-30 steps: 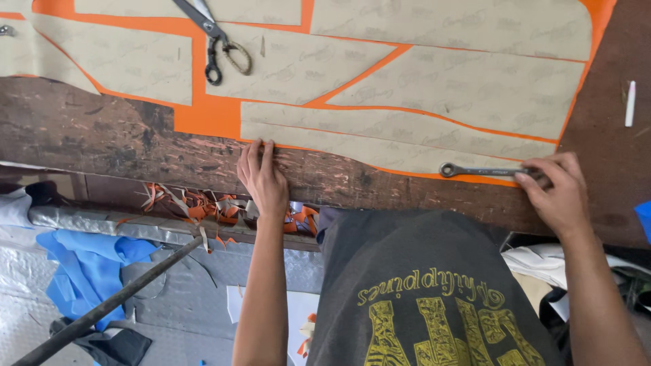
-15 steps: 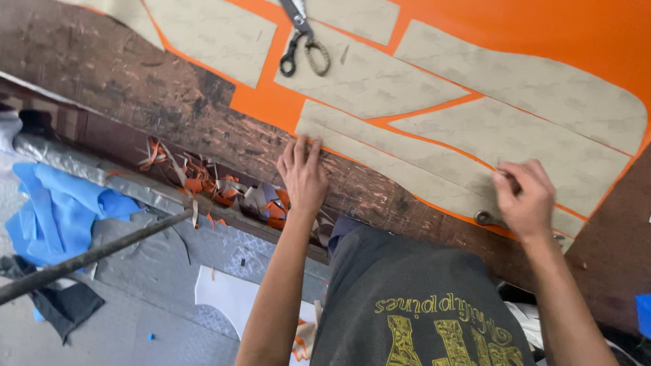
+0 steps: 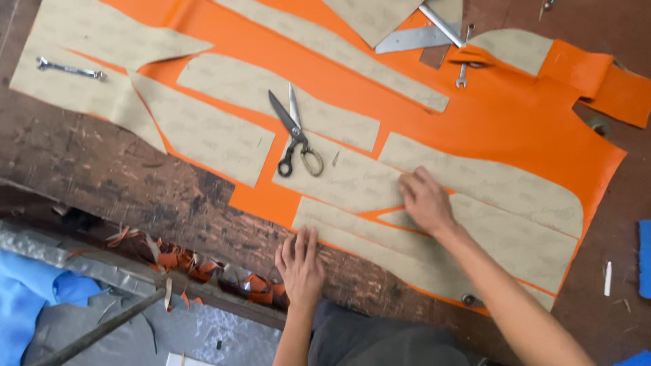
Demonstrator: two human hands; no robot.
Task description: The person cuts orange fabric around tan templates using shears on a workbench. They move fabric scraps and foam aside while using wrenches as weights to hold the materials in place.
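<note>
I'm pressing my right hand point(image 3: 426, 200) flat, fingers spread, on a tan pattern piece point(image 3: 488, 177) lying on the orange sheet point(image 3: 515, 115); left hand point(image 3: 300, 261) flat on the worktop point(image 3: 102, 169). Patterns laid out, cutting barely started, scissors point(image 3: 296, 135) sitting idle.

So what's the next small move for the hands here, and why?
Probably the right hand reaches left for the scissors. They lie open and untouched on the tan pattern pieces covering the orange sheet, while the left hand lies flat at the table edge and both hands are empty.
</note>
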